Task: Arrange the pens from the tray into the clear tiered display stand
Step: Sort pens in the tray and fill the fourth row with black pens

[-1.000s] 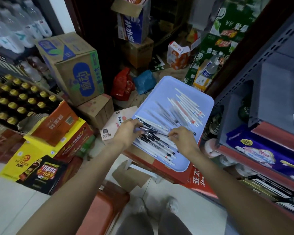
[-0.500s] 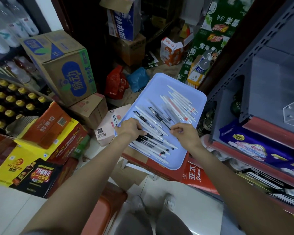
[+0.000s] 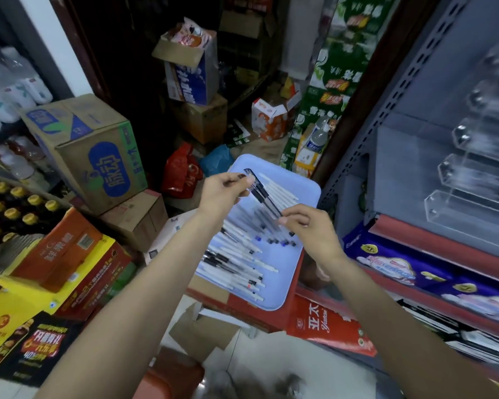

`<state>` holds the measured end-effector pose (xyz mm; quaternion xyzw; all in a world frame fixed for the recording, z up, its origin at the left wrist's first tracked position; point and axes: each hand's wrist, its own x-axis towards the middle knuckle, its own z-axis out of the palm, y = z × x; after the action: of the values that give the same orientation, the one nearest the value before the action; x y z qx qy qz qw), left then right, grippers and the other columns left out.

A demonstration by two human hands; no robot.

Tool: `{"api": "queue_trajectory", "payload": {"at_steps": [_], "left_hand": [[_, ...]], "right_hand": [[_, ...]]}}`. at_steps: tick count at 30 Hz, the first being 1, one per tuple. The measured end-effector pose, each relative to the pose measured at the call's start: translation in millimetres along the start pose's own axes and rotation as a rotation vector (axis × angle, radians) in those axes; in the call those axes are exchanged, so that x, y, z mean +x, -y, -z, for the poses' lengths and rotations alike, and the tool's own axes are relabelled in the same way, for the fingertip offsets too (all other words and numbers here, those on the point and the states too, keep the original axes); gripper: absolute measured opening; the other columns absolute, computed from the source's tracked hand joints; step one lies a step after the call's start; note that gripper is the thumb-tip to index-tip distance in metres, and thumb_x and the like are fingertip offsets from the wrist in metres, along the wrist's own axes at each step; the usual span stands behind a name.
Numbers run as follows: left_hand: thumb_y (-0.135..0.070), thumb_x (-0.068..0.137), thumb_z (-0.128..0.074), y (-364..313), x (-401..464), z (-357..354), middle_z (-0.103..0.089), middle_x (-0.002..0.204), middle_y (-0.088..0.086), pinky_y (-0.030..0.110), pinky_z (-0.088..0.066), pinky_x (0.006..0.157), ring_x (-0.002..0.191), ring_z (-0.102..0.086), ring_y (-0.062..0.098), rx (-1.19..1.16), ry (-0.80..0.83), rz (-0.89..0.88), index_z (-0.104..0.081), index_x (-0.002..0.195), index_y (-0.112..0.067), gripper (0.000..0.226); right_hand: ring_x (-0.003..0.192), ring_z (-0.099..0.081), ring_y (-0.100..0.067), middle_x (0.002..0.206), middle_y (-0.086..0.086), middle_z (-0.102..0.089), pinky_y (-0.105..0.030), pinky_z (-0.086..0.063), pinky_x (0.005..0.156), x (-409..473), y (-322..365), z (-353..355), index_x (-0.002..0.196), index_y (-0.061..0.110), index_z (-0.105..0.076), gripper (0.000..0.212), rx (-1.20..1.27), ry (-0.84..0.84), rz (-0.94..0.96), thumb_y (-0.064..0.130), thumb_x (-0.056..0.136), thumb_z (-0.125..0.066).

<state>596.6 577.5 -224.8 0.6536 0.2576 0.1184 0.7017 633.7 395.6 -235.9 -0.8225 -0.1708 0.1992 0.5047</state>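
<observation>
A light blue tray (image 3: 308, 194) rests on red cartons and holds several pens (image 3: 236, 254), white ones and black-capped ones. Above the tray, a small bunch of black pens (image 3: 264, 195) is lifted between both hands. My left hand (image 3: 225, 194) pinches the bunch near its upper end. My right hand (image 3: 308, 228) pinches its lower end. The clear tiered display stand (image 3: 473, 180) stands on the grey shelf to the right, and its steps look blurred.
Cardboard boxes (image 3: 95, 151) and bottle crates (image 3: 9, 208) crowd the left. Red and blue bags (image 3: 182, 174) lie behind the tray. A red shelf edge (image 3: 444, 243) with purple packs (image 3: 409, 272) runs below the stand. White floor tiles (image 3: 271, 358) show below.
Both hands have risen from the tray with a bunch of black pens held between them. The view has swung right, so more of the clear stand shows.
</observation>
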Motion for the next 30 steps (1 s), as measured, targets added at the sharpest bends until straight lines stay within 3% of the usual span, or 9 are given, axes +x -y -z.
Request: {"api": "queue_trajectory", "payload": {"at_steps": [3,6,10,12,15,18,21,24,30], "left_hand": [[-0.016,0.087,-0.065,-28.3,-0.1,-38.3,-0.056,0.064,0.002,0.014,-0.042,0.057,0.058,-0.054,0.006,-0.084,-0.01,-0.071,-0.061,0.074,-0.013,0.013],[-0.024,0.088,-0.063,-51.5,-9.9,-84.4,-0.062,0.077,-0.003,0.017,-0.046,0.063,0.072,-0.06,0.007,-0.057,0.141,-0.1,-0.06,0.094,-0.014,0.013],[-0.025,0.09,-0.06,-61.1,-22.4,-155.8,-0.066,0.068,-0.007,0.025,-0.051,0.071,0.07,-0.064,0.007,0.123,0.331,-0.235,-0.063,0.087,0.005,0.031],[-0.023,0.091,-0.058,-68.7,-28.4,-193.7,-0.071,0.075,0.0,0.031,-0.056,0.071,0.072,-0.069,0.012,0.094,0.359,-0.279,-0.062,0.084,0.008,0.032],[-0.022,0.094,-0.054,-84.3,-41.5,-248.5,-0.064,0.069,-0.001,0.026,-0.051,0.066,0.066,-0.065,0.012,0.27,0.448,-0.455,-0.06,0.075,-0.017,0.021],[-0.028,0.094,-0.053,-98.3,-60.4,-301.9,-0.057,0.061,-0.005,0.026,-0.046,0.057,0.056,-0.058,0.011,0.533,0.637,-0.565,-0.059,0.079,-0.012,0.022],[-0.027,0.094,-0.053,-106.1,-74.2,-353.6,-0.051,0.058,-0.007,0.021,-0.04,0.053,0.049,-0.048,0.002,0.652,0.761,-0.606,-0.06,0.082,-0.005,0.026],[-0.03,0.09,-0.059,-106.6,-79.7,-396.0,-0.048,0.057,-0.004,0.027,-0.031,0.053,0.05,-0.041,0.007,0.645,0.749,-0.646,-0.061,0.077,-0.007,0.026],[-0.016,0.082,-0.07,-100.4,-79.5,-435.5,-0.065,0.074,0.004,0.014,-0.043,0.069,0.068,-0.058,0.004,0.397,0.573,-0.522,-0.065,0.078,-0.015,0.006]], "right_hand": [[0.089,-0.067,-0.022,0.083,-0.012,-0.067,-0.026,-0.051,0.086,-4.8,14.5,32.3,0.089,0.011,-0.064,0.005,0.156,-0.108,0.026,0.006,0.087,-0.065],[0.071,-0.069,-0.014,0.084,-0.014,-0.07,-0.023,-0.052,0.069,-12.4,24.0,68.5,0.08,0.016,-0.063,0.013,0.306,-0.226,0.043,0.005,0.085,-0.066],[0.08,-0.069,-0.029,0.085,-0.019,-0.071,-0.039,-0.053,0.076,-28.1,22.6,123.2,0.077,0.017,-0.063,0.013,0.308,-0.332,0.064,0.005,0.082,-0.069],[0.079,-0.067,-0.023,0.083,-0.012,-0.071,-0.031,-0.053,0.074,-38.6,16.1,159.4,0.081,0.016,-0.062,0.012,0.213,-0.384,0.112,0.008,0.081,-0.07],[0.084,-0.061,-0.005,0.091,0.011,-0.062,-0.011,-0.048,0.072,-57.6,5.3,223.9,0.101,0.021,-0.058,0.017,0.083,-0.508,0.177,0.018,0.086,-0.066],[0.084,-0.062,-0.006,0.103,0.008,-0.061,-0.015,-0.049,0.067,-77.0,-6.2,292.4,0.128,0.026,-0.048,0.037,0.165,-0.565,0.201,0.023,0.092,-0.058],[0.067,-0.063,0.001,0.083,0.013,-0.066,-0.014,-0.047,0.055,-92.9,-22.3,347.7,0.115,0.025,-0.057,0.025,0.294,-0.576,0.226,0.014,0.093,-0.055],[0.059,-0.063,-0.001,0.067,0.009,-0.067,-0.015,-0.049,0.056,-101.3,-46.2,390.0,0.088,0.018,-0.063,0.017,0.334,-0.575,0.24,0.002,0.09,-0.057],[0.061,-0.063,-0.002,0.064,0.008,-0.069,-0.013,-0.05,0.061,-107.8,-84.2,454.3,0.085,0.013,-0.066,0.012,0.344,-0.647,0.221,0.003,0.088,-0.06]]}}
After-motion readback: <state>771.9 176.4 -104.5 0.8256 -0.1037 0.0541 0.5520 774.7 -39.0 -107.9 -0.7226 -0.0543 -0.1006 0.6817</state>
